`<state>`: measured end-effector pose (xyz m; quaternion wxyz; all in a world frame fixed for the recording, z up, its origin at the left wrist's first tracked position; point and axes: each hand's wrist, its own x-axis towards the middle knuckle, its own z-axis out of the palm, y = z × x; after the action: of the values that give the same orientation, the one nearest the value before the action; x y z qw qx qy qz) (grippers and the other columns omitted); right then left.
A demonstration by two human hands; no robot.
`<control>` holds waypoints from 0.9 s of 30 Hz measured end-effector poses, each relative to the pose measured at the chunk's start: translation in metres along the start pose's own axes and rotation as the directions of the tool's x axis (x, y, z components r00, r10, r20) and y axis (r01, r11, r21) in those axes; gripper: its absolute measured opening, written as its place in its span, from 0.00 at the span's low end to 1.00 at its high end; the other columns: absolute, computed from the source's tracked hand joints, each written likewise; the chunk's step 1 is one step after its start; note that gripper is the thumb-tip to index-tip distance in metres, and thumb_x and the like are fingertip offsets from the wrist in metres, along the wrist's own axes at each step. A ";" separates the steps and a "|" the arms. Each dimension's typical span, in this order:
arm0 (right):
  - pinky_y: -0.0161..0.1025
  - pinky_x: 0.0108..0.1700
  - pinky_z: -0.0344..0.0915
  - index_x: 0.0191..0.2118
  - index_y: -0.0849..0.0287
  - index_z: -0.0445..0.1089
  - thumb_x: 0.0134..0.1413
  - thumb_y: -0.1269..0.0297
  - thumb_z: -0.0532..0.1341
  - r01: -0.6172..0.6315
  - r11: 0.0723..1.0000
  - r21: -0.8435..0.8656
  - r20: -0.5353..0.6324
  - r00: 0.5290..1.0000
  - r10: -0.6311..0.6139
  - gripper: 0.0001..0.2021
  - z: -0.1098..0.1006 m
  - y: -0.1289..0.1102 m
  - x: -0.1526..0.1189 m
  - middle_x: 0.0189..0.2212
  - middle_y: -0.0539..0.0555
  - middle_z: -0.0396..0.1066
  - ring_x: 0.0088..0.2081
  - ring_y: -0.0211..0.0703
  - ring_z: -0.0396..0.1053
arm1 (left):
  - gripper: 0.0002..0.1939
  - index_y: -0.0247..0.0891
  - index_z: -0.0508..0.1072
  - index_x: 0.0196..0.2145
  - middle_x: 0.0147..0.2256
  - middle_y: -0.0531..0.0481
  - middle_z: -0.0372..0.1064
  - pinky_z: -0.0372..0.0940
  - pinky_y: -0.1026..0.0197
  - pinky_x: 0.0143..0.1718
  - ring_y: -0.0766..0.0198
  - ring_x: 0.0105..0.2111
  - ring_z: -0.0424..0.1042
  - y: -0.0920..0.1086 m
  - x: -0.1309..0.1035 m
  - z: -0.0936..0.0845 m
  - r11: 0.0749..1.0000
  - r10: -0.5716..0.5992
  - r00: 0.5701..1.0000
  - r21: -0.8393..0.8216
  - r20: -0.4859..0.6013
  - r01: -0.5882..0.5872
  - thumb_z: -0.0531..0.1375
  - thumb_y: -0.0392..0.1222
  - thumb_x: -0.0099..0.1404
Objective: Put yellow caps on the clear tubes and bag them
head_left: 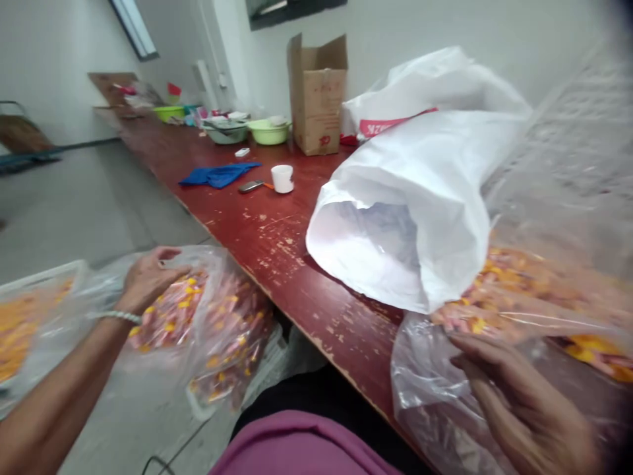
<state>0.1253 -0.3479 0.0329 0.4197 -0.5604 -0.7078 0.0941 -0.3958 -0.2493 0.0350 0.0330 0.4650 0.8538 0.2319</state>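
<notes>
My left hand (154, 274), with a beaded bracelet on the wrist, is above a clear bag of pink and yellow pieces (173, 313) beside the table. Its thumb and fingers are curved apart, with nothing seen between them. At the lower right, my right hand (514, 389) has its thumb and fingertips together at the edge of a clear plastic bag (430, 369) on the table. Orange and pink pieces (529, 284) show through clear plastic beyond that hand. A large white sack (410, 158) lies with its mouth open towards me.
The worn red table (277, 251) runs to the far left. On it are a white cup (282, 179), a blue cloth (217, 175), a cardboard box (321, 105) and green basins (270, 131). A white tray (44, 274) of orange pieces stands at the left.
</notes>
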 end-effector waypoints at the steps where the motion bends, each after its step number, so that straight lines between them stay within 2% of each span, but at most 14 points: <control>1: 0.39 0.35 0.69 0.43 0.49 0.70 0.54 0.63 0.57 0.032 0.999 -0.015 0.013 0.999 -0.032 0.11 0.001 0.000 0.008 0.41 0.55 0.72 0.41 0.46 0.72 | 0.19 0.40 0.70 0.44 0.40 0.55 0.70 0.57 0.69 0.35 0.65 0.38 0.67 0.016 0.002 -0.001 0.997 0.069 0.996 -0.021 -0.048 -0.070 0.62 0.45 0.53; 3: 0.40 0.38 0.69 0.44 0.52 0.70 0.55 0.65 0.56 0.098 0.995 -0.021 0.029 0.995 -0.098 0.11 0.009 0.002 0.029 0.40 0.56 0.72 0.42 0.45 0.71 | 0.17 0.39 0.71 0.42 0.37 0.56 0.71 0.59 0.69 0.35 0.66 0.37 0.68 0.057 0.000 0.004 0.958 0.242 0.966 -0.132 -0.096 -0.253 0.61 0.43 0.54; 4: 0.40 0.39 0.68 0.43 0.53 0.69 0.55 0.66 0.55 0.112 0.994 -0.021 0.027 0.993 -0.111 0.11 0.015 0.004 0.042 0.39 0.55 0.72 0.41 0.44 0.71 | 0.15 0.38 0.72 0.41 0.36 0.55 0.72 0.60 0.69 0.35 0.66 0.36 0.68 0.081 -0.003 0.009 0.916 0.334 0.938 -0.202 -0.098 -0.347 0.60 0.42 0.54; 5: 0.40 0.39 0.68 0.43 0.54 0.69 0.55 0.67 0.54 0.114 0.993 -0.019 0.032 0.993 -0.114 0.11 0.023 0.007 0.057 0.38 0.55 0.72 0.39 0.43 0.71 | 0.14 0.36 0.73 0.40 0.36 0.53 0.73 0.61 0.68 0.35 0.65 0.35 0.69 0.106 -0.008 0.017 0.855 0.446 0.892 -0.262 -0.072 -0.448 0.59 0.41 0.54; 6: 0.39 0.38 0.68 0.42 0.55 0.69 0.55 0.69 0.53 0.105 0.994 -0.021 0.046 0.994 -0.104 0.11 0.032 0.010 0.072 0.37 0.55 0.72 0.38 0.43 0.71 | 0.13 0.36 0.74 0.39 0.36 0.52 0.74 0.63 0.66 0.37 0.64 0.36 0.70 0.133 -0.012 0.027 0.787 0.553 0.833 -0.307 -0.034 -0.535 0.57 0.39 0.55; 7: 0.39 0.38 0.68 0.43 0.57 0.69 0.55 0.70 0.52 0.077 0.996 -0.034 0.076 0.994 -0.074 0.12 0.042 0.015 0.089 0.37 0.55 0.73 0.37 0.42 0.71 | 0.13 0.36 0.74 0.39 0.37 0.50 0.74 0.64 0.65 0.39 0.63 0.37 0.70 0.159 -0.016 0.040 0.716 0.652 0.758 -0.339 0.010 -0.611 0.55 0.37 0.56; 8: 0.39 0.40 0.68 0.43 0.59 0.69 0.54 0.73 0.51 0.049 0.997 -0.060 0.099 0.994 -0.043 0.14 0.052 0.021 0.106 0.37 0.55 0.73 0.37 0.42 0.72 | 0.14 0.36 0.74 0.40 0.40 0.49 0.74 0.63 0.63 0.43 0.62 0.39 0.71 0.185 -0.019 0.055 0.640 0.745 0.665 -0.346 0.061 -0.686 0.54 0.35 0.56; 9: 0.39 0.41 0.67 0.43 0.60 0.69 0.53 0.75 0.50 0.014 0.994 -0.109 0.128 0.992 0.000 0.15 0.063 0.029 0.124 0.38 0.56 0.73 0.38 0.42 0.72 | 0.17 0.37 0.74 0.41 0.42 0.48 0.73 0.62 0.63 0.46 0.61 0.41 0.70 0.210 -0.021 0.072 0.595 0.794 0.598 -0.340 0.109 -0.729 0.53 0.32 0.55; 10: 0.39 0.44 0.66 0.43 0.62 0.69 0.52 0.76 0.49 -0.027 0.983 -0.181 0.160 0.986 0.057 0.16 0.074 0.037 0.140 0.39 0.57 0.74 0.40 0.42 0.71 | 0.19 0.37 0.74 0.42 0.43 0.47 0.72 0.62 0.62 0.47 0.60 0.43 0.70 0.233 -0.022 0.089 0.591 0.805 0.567 -0.326 0.176 -0.738 0.52 0.30 0.54; 11: 0.38 0.46 0.65 0.44 0.63 0.69 0.52 0.77 0.49 -0.057 0.964 -0.258 0.189 0.976 0.108 0.17 0.085 0.045 0.155 0.40 0.58 0.73 0.42 0.43 0.71 | 0.19 0.38 0.74 0.42 0.43 0.47 0.73 0.61 0.62 0.48 0.60 0.44 0.70 0.255 -0.021 0.107 0.631 0.776 0.582 -0.300 0.244 -0.716 0.52 0.29 0.54; 14: 0.39 0.48 0.62 0.45 0.65 0.69 0.53 0.75 0.51 -0.109 0.907 -0.407 0.217 0.953 0.212 0.16 0.113 0.066 0.188 0.43 0.61 0.72 0.46 0.46 0.69 | 0.19 0.35 0.73 0.43 0.42 0.41 0.73 0.60 0.57 0.50 0.54 0.46 0.70 0.307 -0.014 0.155 0.719 0.695 0.664 -0.251 0.278 -0.648 0.51 0.30 0.56; 18: 0.41 0.46 0.62 0.46 0.66 0.68 0.55 0.71 0.53 -0.147 0.872 -0.466 0.205 0.941 0.269 0.14 0.138 0.079 0.203 0.43 0.65 0.71 0.47 0.49 0.68 | 0.18 0.27 0.70 0.45 0.43 0.30 0.70 0.62 0.52 0.45 0.45 0.47 0.69 0.347 -0.001 0.199 0.828 0.561 0.764 -0.195 0.320 -0.526 0.52 0.39 0.59; 22: 0.44 0.43 0.64 0.45 0.64 0.67 0.54 0.67 0.56 -0.152 0.847 -0.509 0.224 0.927 0.301 0.12 0.148 0.080 0.206 0.42 0.66 0.71 0.47 0.54 0.67 | 0.30 0.26 0.70 0.44 0.44 0.26 0.70 0.64 0.53 0.42 0.41 0.46 0.70 0.369 0.005 0.221 0.893 0.445 0.780 -0.153 0.439 -0.423 0.57 0.56 0.54; 27: 0.44 0.40 0.65 0.41 0.62 0.68 0.51 0.73 0.56 -0.126 0.835 -0.536 0.272 0.910 0.312 0.10 0.149 0.080 0.212 0.39 0.65 0.71 0.44 0.54 0.68 | 0.44 0.27 0.65 0.51 0.52 0.25 0.63 0.60 0.50 0.47 0.39 0.52 0.65 0.389 0.005 0.233 0.916 0.391 0.780 -0.124 0.489 -0.382 0.56 0.68 0.48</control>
<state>0.0741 -0.0841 -0.0054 0.1117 -0.7036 -0.6999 0.0504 -0.0326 0.0183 -0.0056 0.2106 0.6738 0.6994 0.1119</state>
